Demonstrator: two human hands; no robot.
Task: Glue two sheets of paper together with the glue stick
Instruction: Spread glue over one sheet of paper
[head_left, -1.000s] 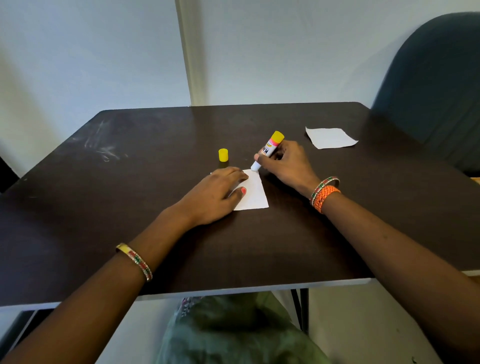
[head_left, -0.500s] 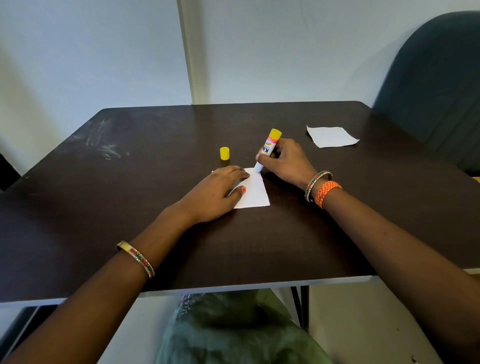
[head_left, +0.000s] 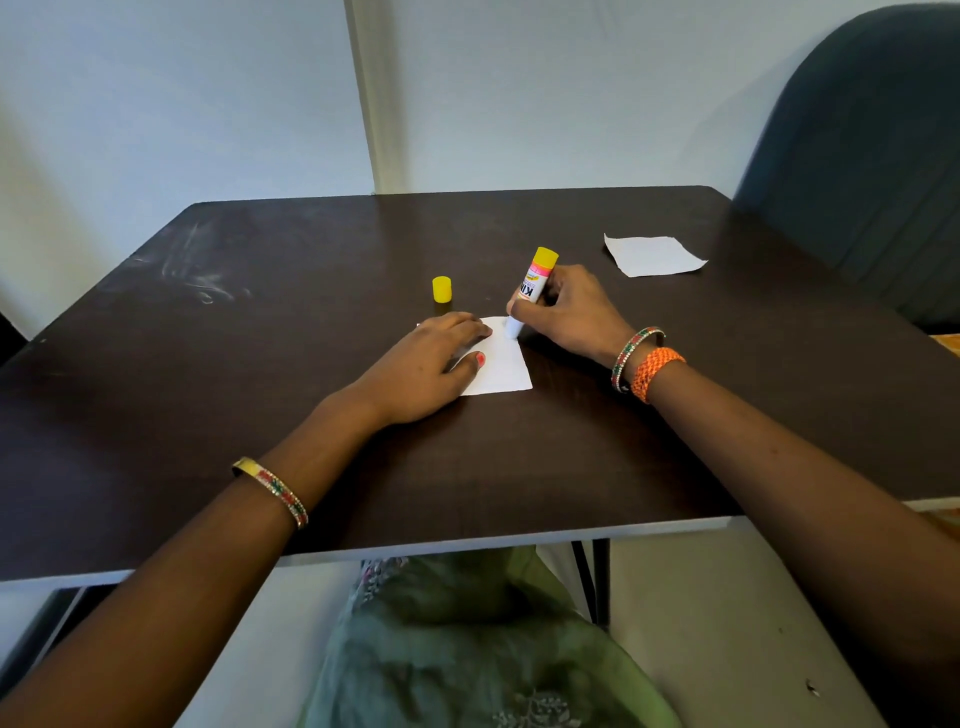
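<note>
A small white sheet of paper (head_left: 503, 365) lies in the middle of the dark table (head_left: 260, 389). My left hand (head_left: 431, 364) presses flat on its left part, fingers spread. My right hand (head_left: 569, 309) grips the glue stick (head_left: 531, 288), white with a yellow end, nearly upright, its tip touching the sheet's far edge. The stick's yellow cap (head_left: 441, 289) stands on the table just beyond my left hand. A second white sheet (head_left: 652, 254) lies flat at the far right of the table.
A dark blue chair back (head_left: 857, 156) rises at the table's right far corner. A white wall runs behind the table. My lap in green cloth (head_left: 467, 649) shows under the table's near edge.
The glue stick has tilted more upright and its tip has slid onto the sheet's far edge. My left hand keeps holding the sheet down.
</note>
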